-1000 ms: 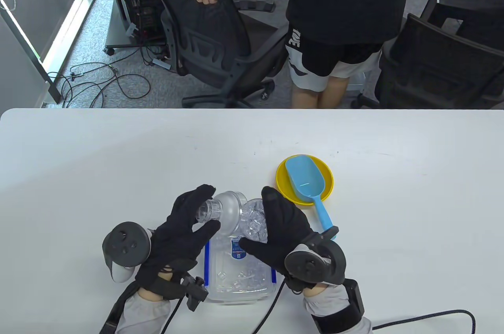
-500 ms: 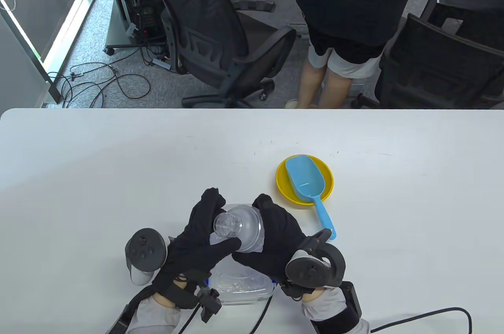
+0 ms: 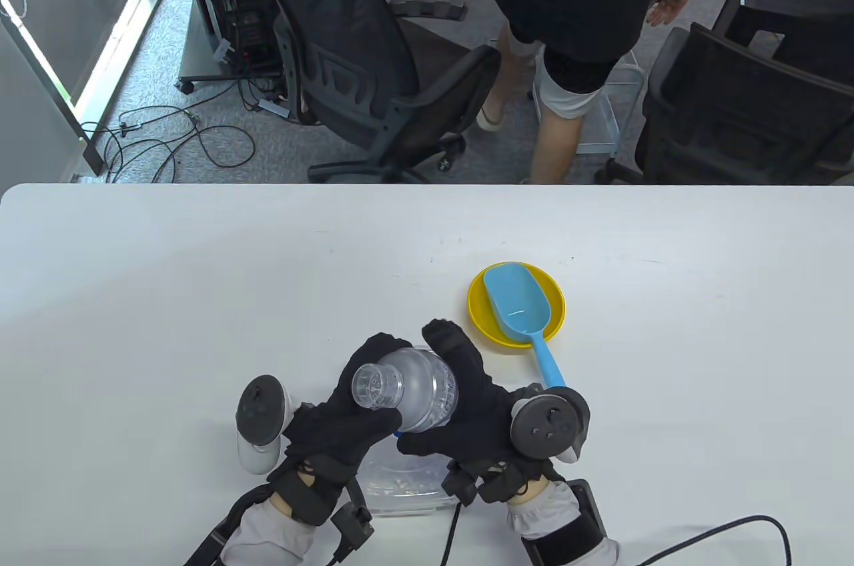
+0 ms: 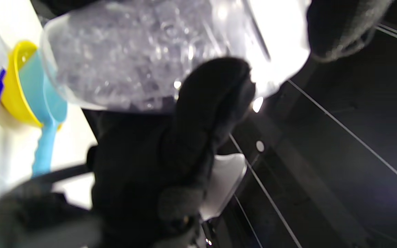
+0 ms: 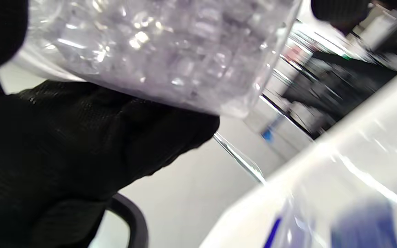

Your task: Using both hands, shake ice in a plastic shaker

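A clear plastic shaker (image 3: 408, 391) with ice inside is held above the table, near upright, its capped top tilted toward the camera. My left hand (image 3: 353, 419) grips its left side and my right hand (image 3: 467, 409) grips its right side. In the left wrist view the shaker (image 4: 143, 51) fills the top with ice showing through, and the other glove (image 4: 171, 155) lies under it. In the right wrist view the shaker (image 5: 157, 44) is blurred, with the left glove (image 5: 64, 144) below it.
A clear lidded box (image 3: 400, 489) with a blue clip sits on the white table (image 3: 167, 299) under the hands. A yellow bowl (image 3: 554, 326) with a blue scoop (image 3: 517, 306) stands behind the right hand. A person walks beyond the table's far edge.
The shaker has swung from lying sideways to near upright. Both hands have closed in around it and moved toward the near edge. The person behind has walked to the right.
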Demonstrator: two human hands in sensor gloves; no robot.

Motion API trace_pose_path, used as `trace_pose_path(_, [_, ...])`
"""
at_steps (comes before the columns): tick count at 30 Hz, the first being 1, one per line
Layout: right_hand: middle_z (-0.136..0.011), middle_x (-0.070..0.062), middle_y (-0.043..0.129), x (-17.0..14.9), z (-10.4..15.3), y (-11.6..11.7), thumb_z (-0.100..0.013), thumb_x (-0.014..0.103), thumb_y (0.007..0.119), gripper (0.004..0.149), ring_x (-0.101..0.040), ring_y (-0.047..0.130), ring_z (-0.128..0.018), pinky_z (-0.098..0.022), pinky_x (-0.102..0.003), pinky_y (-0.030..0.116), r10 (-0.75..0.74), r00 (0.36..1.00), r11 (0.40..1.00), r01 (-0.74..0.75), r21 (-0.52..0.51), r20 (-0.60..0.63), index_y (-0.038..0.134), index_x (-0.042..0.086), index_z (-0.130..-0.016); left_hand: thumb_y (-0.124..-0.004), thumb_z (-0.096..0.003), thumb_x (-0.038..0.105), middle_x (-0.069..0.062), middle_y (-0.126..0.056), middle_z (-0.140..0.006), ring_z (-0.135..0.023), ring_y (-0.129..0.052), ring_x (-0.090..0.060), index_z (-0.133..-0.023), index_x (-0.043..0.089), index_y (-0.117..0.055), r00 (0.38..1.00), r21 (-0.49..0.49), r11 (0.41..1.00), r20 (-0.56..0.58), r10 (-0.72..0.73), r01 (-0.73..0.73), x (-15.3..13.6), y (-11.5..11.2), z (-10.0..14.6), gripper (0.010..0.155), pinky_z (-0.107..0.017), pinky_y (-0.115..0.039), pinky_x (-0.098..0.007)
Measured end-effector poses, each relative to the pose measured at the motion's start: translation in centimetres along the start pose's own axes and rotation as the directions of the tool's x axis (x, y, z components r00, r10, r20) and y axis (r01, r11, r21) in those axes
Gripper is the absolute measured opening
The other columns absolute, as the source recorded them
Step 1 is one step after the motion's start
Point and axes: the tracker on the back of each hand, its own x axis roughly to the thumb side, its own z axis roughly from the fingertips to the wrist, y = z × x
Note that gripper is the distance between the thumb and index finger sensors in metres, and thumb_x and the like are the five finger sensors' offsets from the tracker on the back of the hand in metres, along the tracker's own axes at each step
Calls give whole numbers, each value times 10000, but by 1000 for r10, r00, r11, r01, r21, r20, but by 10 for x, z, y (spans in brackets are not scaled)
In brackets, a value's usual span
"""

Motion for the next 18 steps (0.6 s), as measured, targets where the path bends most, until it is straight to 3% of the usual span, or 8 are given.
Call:
trace_pose_path(1, [-1186, -66, 286, -1, -1, 0, -335, 628, 947, 1143, -576, 514, -1004, -576, -783, 667, -42, 999, 998, 42, 48, 5, 109, 337, -1057, -746, -574, 735, -149, -401, -1250, -1088, -438, -570, -1222, 295, -231, 1000, -7, 1000, -3, -8, 8, 0, 1, 0, 938, -688, -554, -777])
trace_pose_path(3, [-1152, -98, 420, 5, 1, -1, -328, 546, 1005, 1130, -539, 619, -968, -546, -737, 741, 28, 1000, 1000, -28, -14, -3, 193, 279, -1067, -747, -580, 731, -170, -430, -1246, -1075, -483, -584, -1227, 288, -253, 1000, -11, 1000, -25, 7, -7, 0, 4, 0, 928, -685, -586, -765])
trace_pose_path(8, [-1129, -143, 475, 21, 2, -5, -322, 538, 1012, 1124, -526, 654, -936, -511, -724, 737, 202, 979, 979, -201, -40, 34, 246, 206, -1074, -779, -572, 721, -193, -518, -1227, -1075, -591, -529, -1229, 281, -343, 1000, -29, 999, -17, -26, 25, 7, 13, -1, 903, -682, -671, -721])
trace_pose_path(15, [-1103, -188, 526, 24, 3, -7, -306, 533, 1026, 1112, -523, 676, -909, -475, -721, 730, 264, 964, 963, -261, -65, 38, 323, 142, -1074, -826, -549, 676, -220, -560, -1208, -1073, -651, -473, -1223, 268, -394, 992, -16, 992, -11, -123, 123, 11, 14, -1, 898, -678, -668, -728])
trace_pose_path(17, [-1093, -207, 534, 24, 3, -7, -310, 518, 1030, 1104, -538, 677, -900, -459, -741, 728, 254, 967, 966, -252, -63, 33, 336, 122, -1071, -811, -553, 673, -220, -532, -1222, -1110, -536, -496, -1226, 259, -371, 993, -27, 993, -24, -113, 112, 8, 13, -1, 904, -692, -595, -754])
trace_pose_path(18, [-1094, -209, 534, 24, 3, -8, -311, 516, 1030, 1102, -538, 681, -902, -459, -746, 729, 270, 962, 962, -268, -60, 27, 336, 123, -1073, -798, -564, 671, -225, -469, -1241, -1130, -336, -529, -1230, 255, -345, 995, -53, 994, -26, -94, 93, 6, 13, -2, 907, -704, -490, -786])
